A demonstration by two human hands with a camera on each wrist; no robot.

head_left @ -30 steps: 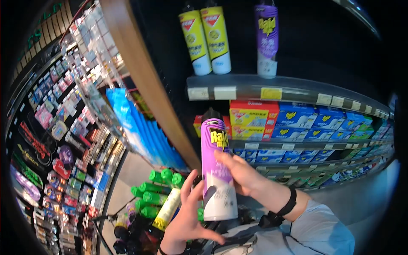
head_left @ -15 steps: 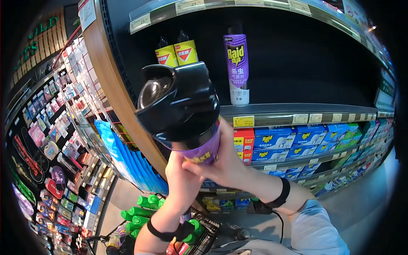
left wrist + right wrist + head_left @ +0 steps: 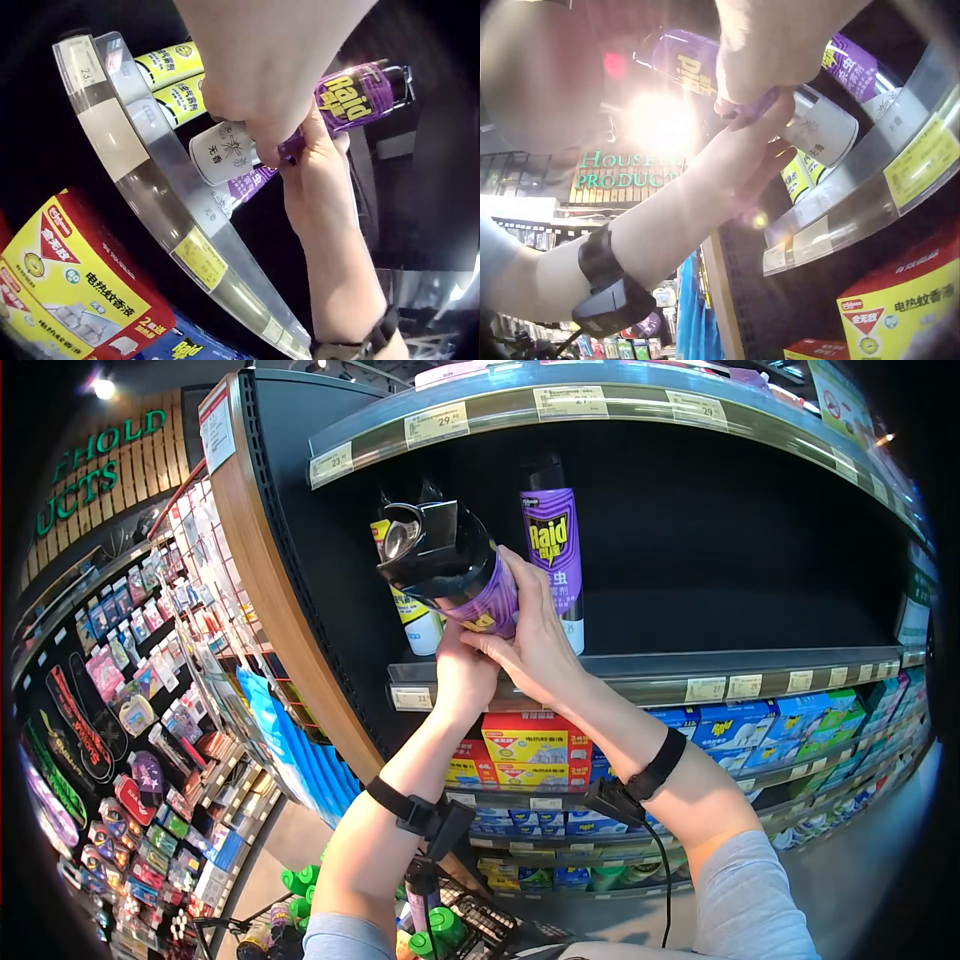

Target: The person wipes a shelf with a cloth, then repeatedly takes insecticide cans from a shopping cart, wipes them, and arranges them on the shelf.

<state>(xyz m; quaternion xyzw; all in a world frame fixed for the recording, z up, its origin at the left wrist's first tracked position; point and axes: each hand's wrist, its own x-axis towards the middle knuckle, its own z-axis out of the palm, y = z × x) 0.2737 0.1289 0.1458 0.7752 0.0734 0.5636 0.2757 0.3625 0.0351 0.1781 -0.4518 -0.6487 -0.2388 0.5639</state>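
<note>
A purple Raid spray can with a black cap is held tilted in front of the upper shelf, cap toward me. My left hand grips its white lower end from below. Around its side my right hand wraps its fingers. In the left wrist view the left hand covers the can and the right hand reaches in beside it. The right wrist view shows the right hand on the can. A second purple Raid can stands upright just behind.
Yellow spray cans stand left of the held can. Red boxes and blue boxes fill the lower shelves. A rack of small packaged goods runs along the left. A cart with green bottles sits below.
Both hands have lifted the purple can from chest height up to the upper shelf and tipped it over. The left hand went from open beside it to gripping its base.
</note>
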